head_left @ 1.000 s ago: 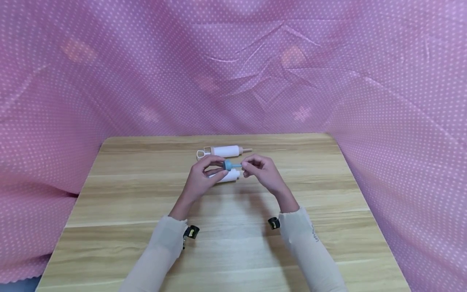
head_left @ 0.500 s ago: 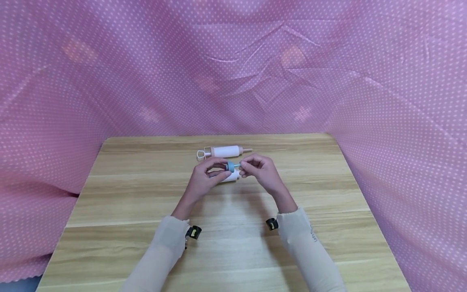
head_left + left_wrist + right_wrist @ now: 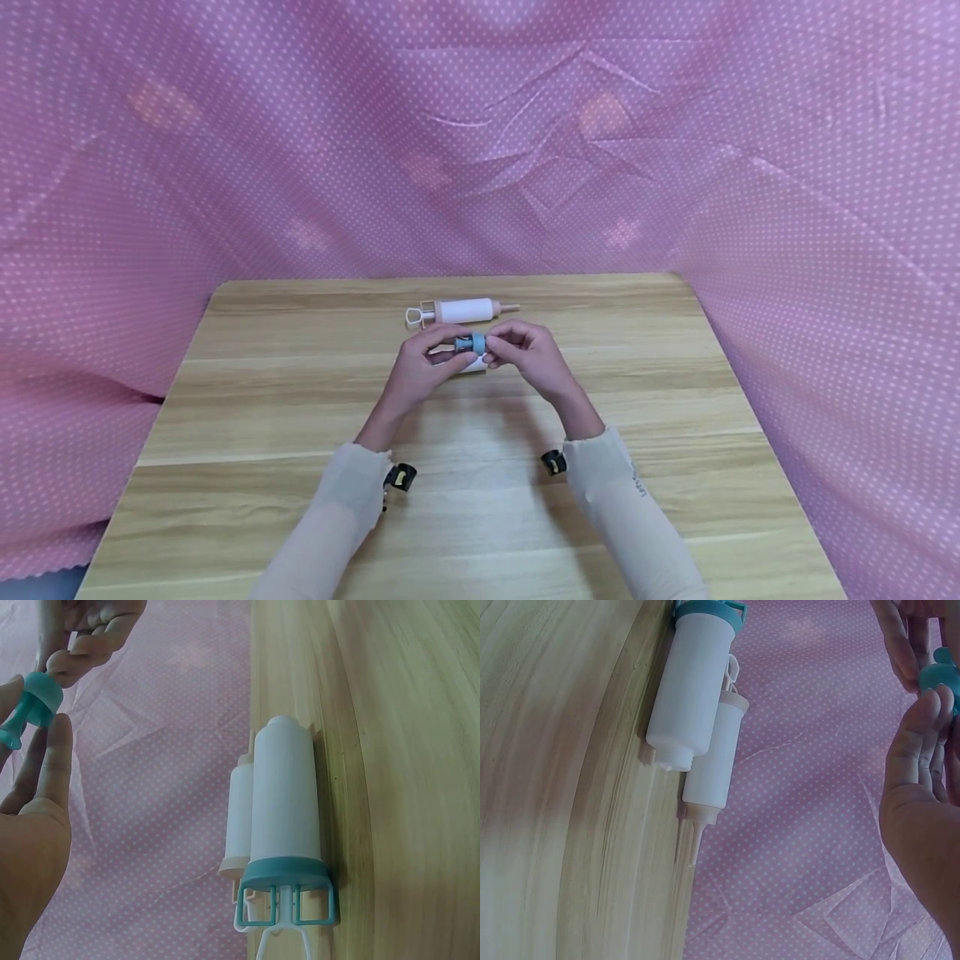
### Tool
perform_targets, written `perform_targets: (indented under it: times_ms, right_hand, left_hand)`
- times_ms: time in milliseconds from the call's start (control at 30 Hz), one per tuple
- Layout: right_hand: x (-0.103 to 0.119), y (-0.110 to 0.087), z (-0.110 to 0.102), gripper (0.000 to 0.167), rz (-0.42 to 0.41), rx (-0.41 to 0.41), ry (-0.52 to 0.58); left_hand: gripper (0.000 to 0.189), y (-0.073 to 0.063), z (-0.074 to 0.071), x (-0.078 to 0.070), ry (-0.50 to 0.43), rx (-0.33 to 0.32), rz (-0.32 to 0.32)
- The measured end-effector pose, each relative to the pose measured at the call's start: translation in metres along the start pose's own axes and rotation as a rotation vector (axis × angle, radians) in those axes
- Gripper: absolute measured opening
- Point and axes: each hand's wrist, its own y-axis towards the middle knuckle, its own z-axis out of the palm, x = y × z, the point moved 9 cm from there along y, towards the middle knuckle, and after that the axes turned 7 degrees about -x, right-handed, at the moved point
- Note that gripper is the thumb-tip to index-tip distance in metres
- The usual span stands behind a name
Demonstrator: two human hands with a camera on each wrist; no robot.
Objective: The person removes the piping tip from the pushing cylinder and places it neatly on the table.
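Above the table my left hand [image 3: 416, 367] holds a small teal screw cap [image 3: 477, 343] between thumb and fingers. A flared teal nozzle piece [image 3: 10, 739] sticks out of the cap on the left-hand side. My right hand [image 3: 536, 360] pinches at the cap's other side, and its fingertips hide what they grip there. Below the hands lies a white syringe barrel [image 3: 285, 795] with a teal collar [image 3: 285, 871] and a white pull handle. Its threaded neck [image 3: 673, 757] is bare. In the head view the hands cover most of it.
Behind it on the wooden table [image 3: 300, 417] lies a second white syringe [image 3: 465, 311] with a beige collar and a thin beige tip, pointing right. Pink dotted cloth [image 3: 480, 167] hangs along the table's back and sides.
The thin teal stem between the hands has shortened from view, and the nozzle piece now shows left of the cap. My right hand has moved left, close against the cap.
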Motion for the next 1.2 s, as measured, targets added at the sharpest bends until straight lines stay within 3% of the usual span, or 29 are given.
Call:
perform_targets:
  times_ms: [400, 667, 1000, 1200]
  right_hand:
    - [-0.001, -0.001, 0.002, 0.014, 0.012, -0.008, -0.015]
    - [-0.002, 0.000, 0.003, 0.013, 0.000, -0.005, -0.001]
    - [-0.003, 0.000, 0.001, 0.018, 0.001, -0.022, 0.004]
    - [-0.004, 0.001, 0.000, 0.023, 0.013, -0.028, -0.007]
  left_hand:
    - [0.034, -0.002, 0.001, 0.001, 0.022, -0.012, -0.060]
    - [0.034, -0.006, 0.002, -0.027, 0.033, -0.009, -0.049]
    - [0.033, -0.005, 0.002, -0.026, 0.042, -0.031, -0.019]
    - [0.034, -0.002, 0.002, -0.005, 0.033, -0.038, -0.004]
